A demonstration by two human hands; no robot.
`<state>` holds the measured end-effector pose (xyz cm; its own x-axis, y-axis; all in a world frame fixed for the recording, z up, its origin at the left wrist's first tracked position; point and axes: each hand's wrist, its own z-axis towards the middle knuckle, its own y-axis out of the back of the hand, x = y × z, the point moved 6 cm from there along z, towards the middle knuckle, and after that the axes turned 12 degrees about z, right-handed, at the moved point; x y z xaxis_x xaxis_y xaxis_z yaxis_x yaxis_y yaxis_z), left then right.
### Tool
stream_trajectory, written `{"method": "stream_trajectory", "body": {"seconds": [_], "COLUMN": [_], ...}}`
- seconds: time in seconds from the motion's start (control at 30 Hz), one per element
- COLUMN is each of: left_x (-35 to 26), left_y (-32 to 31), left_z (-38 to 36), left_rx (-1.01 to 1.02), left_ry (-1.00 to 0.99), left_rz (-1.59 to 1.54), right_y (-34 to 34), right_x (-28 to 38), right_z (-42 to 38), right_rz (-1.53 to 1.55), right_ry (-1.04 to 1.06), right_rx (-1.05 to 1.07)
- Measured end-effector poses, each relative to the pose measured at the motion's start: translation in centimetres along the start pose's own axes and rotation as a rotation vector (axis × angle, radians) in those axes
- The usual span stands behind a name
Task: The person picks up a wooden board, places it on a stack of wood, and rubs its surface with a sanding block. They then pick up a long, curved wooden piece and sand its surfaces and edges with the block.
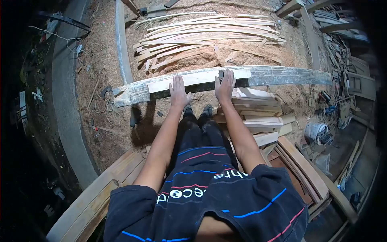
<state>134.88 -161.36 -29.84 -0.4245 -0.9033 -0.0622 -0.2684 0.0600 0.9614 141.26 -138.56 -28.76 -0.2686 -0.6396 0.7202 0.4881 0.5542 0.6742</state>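
Note:
A pale wooden board (197,78) lies lengthwise along a long, worn beam (278,76) in front of me. My left hand (179,92) rests flat on the board's left half, fingers stretched forward and the thumb apart. Farther right, my right hand (225,86) is on the same board. Between its thumb and fingers is a small dark block (221,75), partly covered by the hand; its exact kind cannot be made out.
Thin wooden strips (209,34) lie on sawdust-covered ground beyond the beam. Stacked planks (260,117) stand right of my legs, with a white bucket (315,132) farther right. Curved timbers (100,197) sit at lower left. A concrete strip (66,105) runs along the left.

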Motion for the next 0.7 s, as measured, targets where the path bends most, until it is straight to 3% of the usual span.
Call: {"method": "stream_trajectory", "body": {"seconds": [0.1, 0.13, 0.33, 0.47, 0.57, 0.7], "left_x": [0.6, 0.8, 2.4, 3.3, 3.1, 3.2], "left_y": [-0.3, -0.1, 0.6, 0.2, 0.3, 0.2], "left_z": [0.0, -0.1, -2.0, -1.6, -1.7, -1.7], "left_rx": [0.016, 0.025, 0.082, 0.109, 0.131, 0.137], "left_ry": [-0.042, -0.074, -0.088, -0.15, -0.164, -0.174], "left_rz": [-0.035, -0.047, -0.049, -0.076, -0.056, -0.038], "right_y": [0.9, 1.3, -1.2, -6.9, -8.2, -1.8], "right_x": [-0.1, 0.0, 2.1, 8.5, 9.6, 3.2], "right_z": [0.3, 0.2, -1.7, -3.9, -4.7, -0.7], "right_rz": [-0.071, -0.22, -0.143, -0.042, -0.179, -0.182], "right_ry": [0.041, -0.01, -0.123, 0.108, 0.23, -0.018], "right_rx": [0.058, 0.071, -0.103, 0.053, 0.162, -0.045]}}
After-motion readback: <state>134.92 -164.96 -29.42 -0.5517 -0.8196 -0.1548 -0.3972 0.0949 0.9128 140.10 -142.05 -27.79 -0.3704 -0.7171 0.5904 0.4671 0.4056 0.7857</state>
